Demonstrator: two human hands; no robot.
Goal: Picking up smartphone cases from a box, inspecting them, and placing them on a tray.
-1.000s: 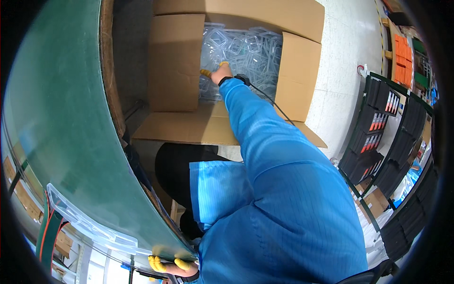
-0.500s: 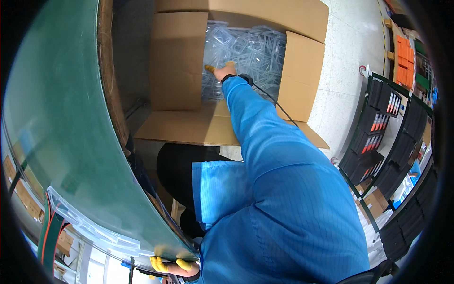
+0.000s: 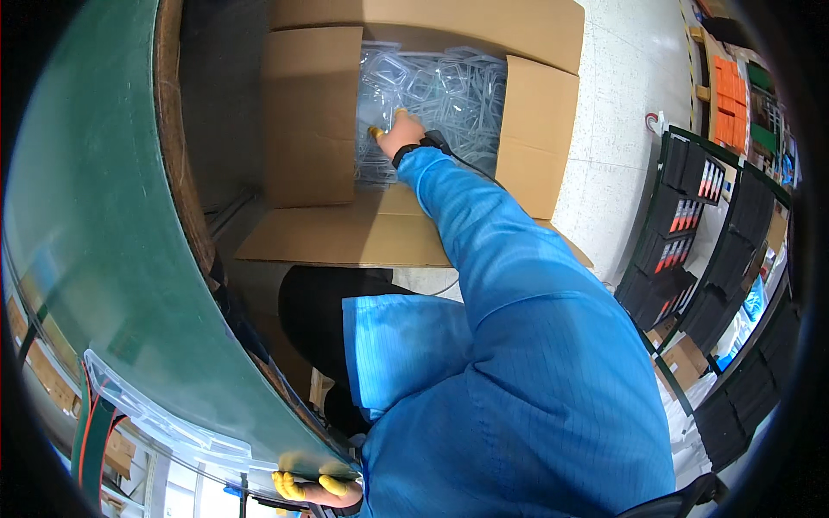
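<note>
My right hand (image 3: 400, 134), with yellow finger covers, reaches into an open cardboard box (image 3: 309, 121) at the upper middle. Thumb and a finger are spread apart over a pile of clear plastic trays (image 3: 458, 95); whether the fingertips touch one is hard to see. A black band with a cable circles that wrist. At the lower left, my left hand (image 3: 324, 490), also with yellow fingertips, rests at the edge of the green table (image 3: 112, 224). Its fingers are apart and hold nothing visible. Close to it on the table lies a long clear plastic piece (image 3: 164, 423).
The box flaps are folded outward, the near one (image 3: 345, 237) toward my legs. On the right stands a rack (image 3: 661, 250) with black bins. Orange bins (image 3: 730, 104) are farther back on the right. The table's brown edge (image 3: 177, 147) runs along the box's left.
My right hand has shifted slightly within the box, its thumb and finger now closer together. The view has moved a little to the right. My left hand has stayed at the table edge.
</note>
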